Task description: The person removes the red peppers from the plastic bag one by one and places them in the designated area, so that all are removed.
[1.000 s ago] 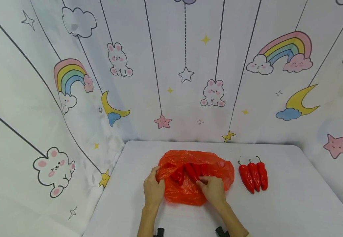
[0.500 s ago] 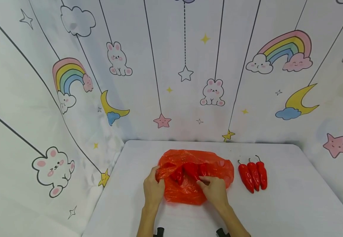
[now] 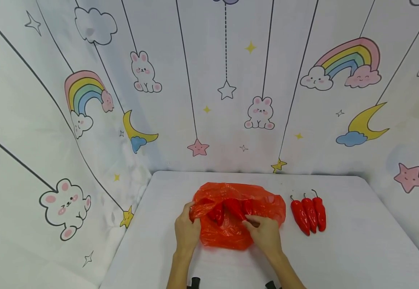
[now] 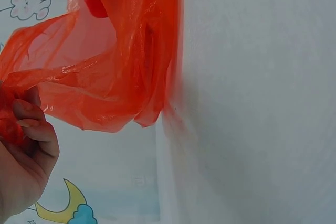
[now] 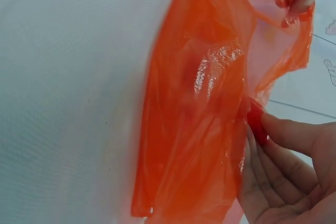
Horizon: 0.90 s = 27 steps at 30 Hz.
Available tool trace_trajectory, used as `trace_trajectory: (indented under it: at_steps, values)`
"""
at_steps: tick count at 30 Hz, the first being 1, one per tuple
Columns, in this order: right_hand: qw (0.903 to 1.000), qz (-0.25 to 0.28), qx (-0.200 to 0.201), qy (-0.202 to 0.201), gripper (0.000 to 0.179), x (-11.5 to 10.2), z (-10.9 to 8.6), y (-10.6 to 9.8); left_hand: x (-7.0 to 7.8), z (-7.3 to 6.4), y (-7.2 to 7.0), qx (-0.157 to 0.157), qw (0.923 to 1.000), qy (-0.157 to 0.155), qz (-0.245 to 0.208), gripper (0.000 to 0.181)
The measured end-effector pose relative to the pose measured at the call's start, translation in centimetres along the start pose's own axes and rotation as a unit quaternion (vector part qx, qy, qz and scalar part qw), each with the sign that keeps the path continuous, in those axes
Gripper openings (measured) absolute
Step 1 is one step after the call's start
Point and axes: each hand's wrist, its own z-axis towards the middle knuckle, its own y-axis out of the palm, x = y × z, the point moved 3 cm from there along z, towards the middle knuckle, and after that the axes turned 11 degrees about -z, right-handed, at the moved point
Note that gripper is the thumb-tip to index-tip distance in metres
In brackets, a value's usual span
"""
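Note:
A thin red plastic bag lies on the white table with its mouth facing the person. My left hand grips the gathered edge of the bag on its left side; in the left wrist view the fingers curl round the crumpled plastic. At the bag's mouth my right hand pinches the end of a red chili pepper between thumb and fingers. The right wrist view shows only a little of that pepper; the bag hides the rest. Other red peppers show inside the bag.
Three red chili peppers with curved stems lie side by side on the table, right of the bag. A white cloth backdrop with cartoon drawings stands behind the table and along its sides.
The pepper in my right hand has shifted slightly inside the bag's mouth, and the right hand has moved a touch to the right. My left hand keeps its grip on the bag.

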Motion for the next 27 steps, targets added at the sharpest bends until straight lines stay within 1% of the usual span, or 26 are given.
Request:
trace_trajectory:
  at_steps: [4, 13, 20, 23, 27]
  values:
    - [0.9999, 0.001, 0.008, 0.009, 0.032, 0.0, -0.3, -0.3, 0.0, 0.0, 0.0, 0.000, 1.0000, 0.001, 0.003, 0.042]
    - [0.9991, 0.023, 0.035, 0.008, 0.030, -0.2, -1.3, -1.6, -0.1, 0.0, -0.1, 0.007, 0.9999, 0.006, 0.004, 0.042]
    - [0.9979, 0.032, 0.052, 0.022, 0.032, 0.0, -2.1, -2.2, -0.1, 0.0, -0.1, 0.007, 1.0000, 0.005, 0.004, 0.044]
    - [0.9970, 0.035, 0.066, 0.019, 0.032, 0.2, -2.4, -2.4, -0.1, 0.0, -0.1, 0.008, 0.9999, 0.006, 0.005, 0.045]
    - [0.9947, 0.037, 0.096, 0.007, 0.032, 0.3, -2.7, -2.6, -0.1, 0.0, 0.0, 0.008, 0.9999, 0.010, 0.008, 0.045]
